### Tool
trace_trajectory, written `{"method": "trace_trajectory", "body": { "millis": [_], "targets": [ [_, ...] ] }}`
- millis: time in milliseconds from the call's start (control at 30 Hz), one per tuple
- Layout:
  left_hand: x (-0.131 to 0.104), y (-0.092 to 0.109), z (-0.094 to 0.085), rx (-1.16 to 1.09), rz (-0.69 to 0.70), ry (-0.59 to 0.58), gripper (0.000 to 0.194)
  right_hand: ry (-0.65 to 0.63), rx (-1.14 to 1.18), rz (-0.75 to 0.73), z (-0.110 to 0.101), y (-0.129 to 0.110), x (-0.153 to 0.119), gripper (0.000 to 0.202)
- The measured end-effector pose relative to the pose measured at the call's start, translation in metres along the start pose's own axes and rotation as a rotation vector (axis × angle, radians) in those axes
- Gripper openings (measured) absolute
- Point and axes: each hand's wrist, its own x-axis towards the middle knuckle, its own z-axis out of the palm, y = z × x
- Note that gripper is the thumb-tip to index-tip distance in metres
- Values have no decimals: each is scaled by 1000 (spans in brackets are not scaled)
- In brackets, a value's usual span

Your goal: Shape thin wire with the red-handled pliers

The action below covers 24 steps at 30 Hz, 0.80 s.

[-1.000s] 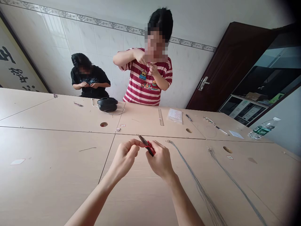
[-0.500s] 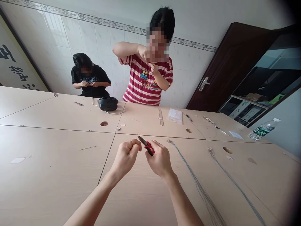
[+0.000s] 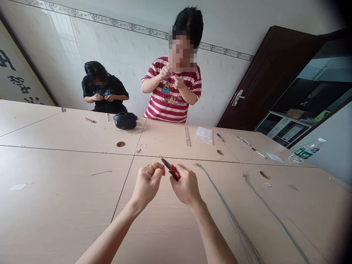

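Observation:
My right hand [image 3: 187, 185] is wrapped round a pair of pliers [image 3: 173, 172] with red and black handles. Their dark, pointed jaws slant up and left, close by my left hand [image 3: 150, 181]. That hand is closed, thumb pressed to curled fingers; whatever it pinches is too small and hidden to name. To the right of my hands lies a long bundle of thin grey cords [image 3: 220, 198], with small metal bits at its far end. A second cord bundle [image 3: 264, 203] stretches along the table beyond it.
Across the table [image 3: 68, 220] are a black headset-like device [image 3: 125, 120] with a white cable, a ruler [image 3: 187, 136], a plastic bag [image 3: 204, 135], pens [image 3: 258, 152] and a water bottle [image 3: 307, 150]. A short chain-like strand [image 3: 101, 172] lies left. Two people [image 3: 173, 91] work opposite.
My hands and the pliers stay almost in place. The person in the striped shirt has lowered a raised elbow and brought that hand down. The view has shifted very slightly.

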Motion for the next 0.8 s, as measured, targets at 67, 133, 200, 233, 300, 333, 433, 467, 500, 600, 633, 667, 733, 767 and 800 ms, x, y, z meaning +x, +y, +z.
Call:
{"method": "trace_trajectory", "body": {
  "millis": [67,133,200,233,300,333,433,467,500,600,633,667,733,767,800],
  "targets": [
    [0,1,0,-1,-9,5,15,-4,2,6,0,0,0,12],
    [0,0,0,-2,-14,9,15,-6,4,9,0,0,0,13],
    [0,0,1,-1,-16,9,15,-13,6,13,0,1,1,13],
    [0,-1,1,-1,-15,9,15,-17,6,15,0,1,1,13],
    [1,-1,2,-3,-15,9,15,-21,5,22,1,2,1,13],
    [1,-1,2,-2,-16,9,15,-22,4,26,1,2,1,13],
    [1,-1,2,3,-19,16,16,-19,6,31,1,3,2,14],
    [1,-1,2,3,-20,14,16,-18,8,32,1,3,2,14],
    [1,-1,2,-1,-23,10,16,-17,8,29,0,3,1,14],
    [1,-1,1,-43,-47,-18,16,-13,13,11,-2,2,0,13],
    [0,-1,0,-62,-60,-28,17,-6,15,5,-3,2,0,13],
    [0,-1,0,-81,-76,-36,19,2,18,1,-4,1,-1,13],
    [0,-1,-2,-115,-99,-44,20,17,21,-5,-6,0,-1,14],
    [-1,0,-2,-126,-105,-43,20,21,23,-11,-6,-1,-2,13],
    [-1,0,-3,-134,-106,-36,19,22,24,-18,-6,-2,-2,12]
  ]
}}
